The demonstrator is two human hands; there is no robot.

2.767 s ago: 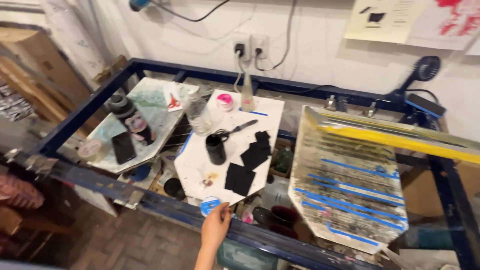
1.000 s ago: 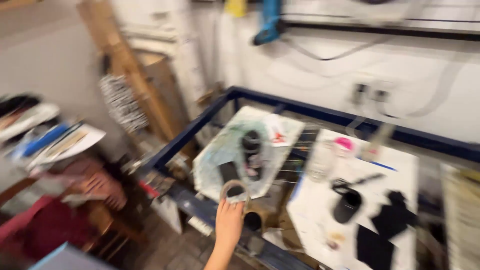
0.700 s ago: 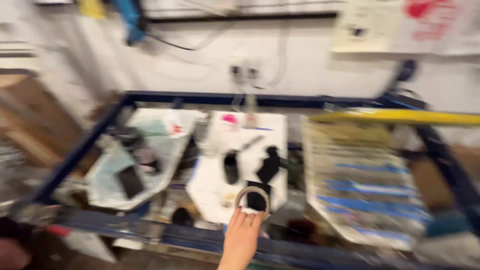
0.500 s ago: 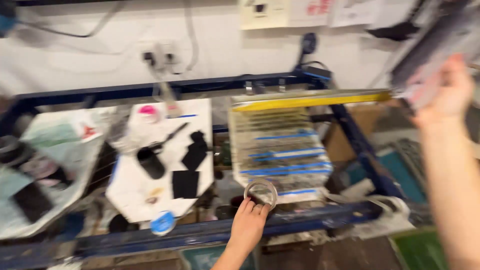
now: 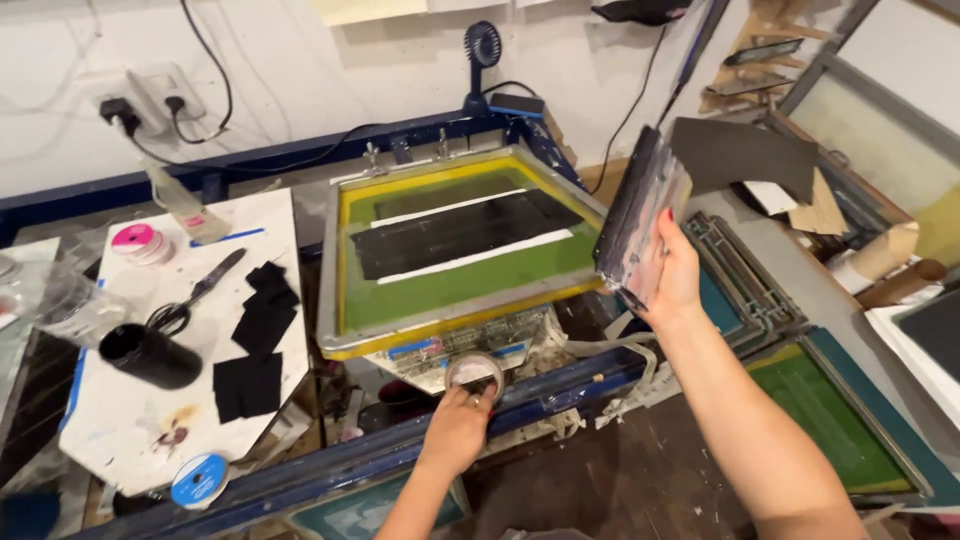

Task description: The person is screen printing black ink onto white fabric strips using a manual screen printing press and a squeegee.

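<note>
Camera swung right; 1 tape roll [image 5: 474, 373], 1 squeegee [image 5: 640, 225], 2 hands gripping.

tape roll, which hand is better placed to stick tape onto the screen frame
Left. The left hand already holds the tape roll just below the screen frame. The right hand is occupied gripping a squeegee off to the side.

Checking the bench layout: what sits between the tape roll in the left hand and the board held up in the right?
In the head view, between the tape roll and the board lies the near right corner of the yellow-framed green screen.
</note>
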